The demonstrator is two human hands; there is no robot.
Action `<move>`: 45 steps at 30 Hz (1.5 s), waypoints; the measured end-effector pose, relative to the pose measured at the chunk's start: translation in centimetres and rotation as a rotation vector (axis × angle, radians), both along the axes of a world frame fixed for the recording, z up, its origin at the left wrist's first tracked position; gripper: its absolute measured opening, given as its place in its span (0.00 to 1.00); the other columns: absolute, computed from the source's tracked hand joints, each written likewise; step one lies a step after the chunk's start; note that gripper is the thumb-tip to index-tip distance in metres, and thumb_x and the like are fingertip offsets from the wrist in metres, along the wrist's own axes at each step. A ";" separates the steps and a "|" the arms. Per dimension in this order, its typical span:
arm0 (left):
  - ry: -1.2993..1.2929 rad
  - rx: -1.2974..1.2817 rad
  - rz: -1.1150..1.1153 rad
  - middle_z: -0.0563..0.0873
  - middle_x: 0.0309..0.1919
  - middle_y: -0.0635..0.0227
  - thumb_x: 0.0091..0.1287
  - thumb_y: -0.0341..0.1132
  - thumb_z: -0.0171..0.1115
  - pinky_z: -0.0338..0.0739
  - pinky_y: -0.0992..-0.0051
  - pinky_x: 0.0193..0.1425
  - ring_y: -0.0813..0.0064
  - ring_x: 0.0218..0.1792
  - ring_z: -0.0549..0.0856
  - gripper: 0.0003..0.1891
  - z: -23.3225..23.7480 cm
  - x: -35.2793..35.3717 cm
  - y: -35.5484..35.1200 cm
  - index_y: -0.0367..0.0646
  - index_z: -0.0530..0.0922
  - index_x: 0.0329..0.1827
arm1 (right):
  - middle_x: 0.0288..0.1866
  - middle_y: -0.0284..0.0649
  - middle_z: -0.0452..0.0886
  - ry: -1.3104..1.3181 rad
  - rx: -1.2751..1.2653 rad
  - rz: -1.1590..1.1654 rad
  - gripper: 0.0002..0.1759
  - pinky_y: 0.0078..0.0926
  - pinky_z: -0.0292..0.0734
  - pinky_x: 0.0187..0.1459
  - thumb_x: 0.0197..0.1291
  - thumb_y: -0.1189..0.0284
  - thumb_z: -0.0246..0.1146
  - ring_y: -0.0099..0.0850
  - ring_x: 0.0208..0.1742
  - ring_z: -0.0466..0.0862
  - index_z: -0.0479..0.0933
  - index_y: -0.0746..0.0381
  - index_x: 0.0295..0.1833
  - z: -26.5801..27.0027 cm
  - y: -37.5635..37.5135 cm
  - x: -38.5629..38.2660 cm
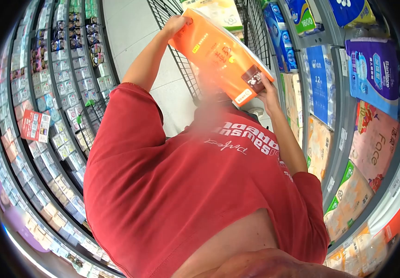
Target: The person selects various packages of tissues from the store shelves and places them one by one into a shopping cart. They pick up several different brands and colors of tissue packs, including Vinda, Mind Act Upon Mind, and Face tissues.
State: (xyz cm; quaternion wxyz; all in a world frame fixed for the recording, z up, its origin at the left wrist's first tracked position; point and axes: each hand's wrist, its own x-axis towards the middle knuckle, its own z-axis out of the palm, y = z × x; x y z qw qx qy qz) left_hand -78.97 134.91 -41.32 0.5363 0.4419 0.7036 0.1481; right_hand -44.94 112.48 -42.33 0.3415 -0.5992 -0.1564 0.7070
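Note:
A flat orange package (214,51) with printed characters and a dark brown patch is held tilted in front of my chest. My left hand (179,25) grips its upper left corner, the fingers bent around the edge. On the lower right corner my right hand (268,95) is closed, thumb on the printed face. A white edge shows along the package's right side; what is inside cannot be seen. Beyond and below it is a black wire shopping cart (181,62). A white and green package (223,13) lies in the cart, partly hidden by the orange one.
Shelves of small boxed packs (61,88) line the left side, with a red and white sign (35,126). On the right, shelves hold a blue pack (319,83), a purple pack (373,72) and a pink pack (375,143). Pale tiled floor (130,39) lies between.

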 end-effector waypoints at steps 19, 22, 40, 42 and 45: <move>0.645 0.304 -0.527 0.63 0.64 0.45 0.50 0.43 0.64 0.64 0.56 0.67 0.48 0.66 0.65 0.36 -11.3 6.9 -12.4 0.46 0.64 0.65 | 0.45 0.57 0.82 -0.311 0.195 0.994 0.32 0.31 0.74 0.49 0.55 0.54 0.64 0.40 0.47 0.82 0.76 0.72 0.53 -4.7 -0.4 -4.4; 0.711 0.226 -0.503 0.49 0.72 0.44 0.52 0.39 0.63 0.56 0.61 0.73 0.48 0.73 0.52 0.45 -11.3 7.6 -14.4 0.45 0.50 0.74 | 0.47 0.57 0.81 -0.366 0.223 0.778 0.36 0.30 0.74 0.52 0.55 0.55 0.65 0.40 0.50 0.81 0.71 0.75 0.58 -5.1 -1.0 -3.8; 0.472 0.566 -0.433 0.80 0.49 0.43 0.53 0.34 0.64 0.72 0.62 0.58 0.50 0.53 0.79 0.26 -1.7 19.4 -5.1 0.33 0.73 0.56 | 0.49 0.47 0.82 -0.599 0.505 0.089 0.27 0.30 0.75 0.51 0.57 0.59 0.67 0.33 0.49 0.81 0.74 0.65 0.58 4.3 -10.9 12.4; 0.272 0.817 -0.447 0.78 0.49 0.46 0.50 0.29 0.64 0.70 0.61 0.59 0.50 0.52 0.78 0.28 5.4 26.3 -3.5 0.33 0.72 0.57 | 0.50 0.46 0.82 -0.580 0.466 -0.065 0.27 0.30 0.75 0.51 0.57 0.59 0.67 0.32 0.49 0.81 0.75 0.64 0.57 10.9 -12.1 15.2; -0.101 1.410 -0.485 0.76 0.55 0.50 0.53 0.25 0.60 0.64 0.63 0.65 0.52 0.59 0.73 0.25 16.4 36.1 -5.0 0.37 0.72 0.58 | 0.54 0.46 0.79 -0.738 0.619 -0.110 0.29 0.33 0.72 0.57 0.61 0.54 0.60 0.36 0.56 0.78 0.73 0.65 0.58 19.9 -13.8 18.3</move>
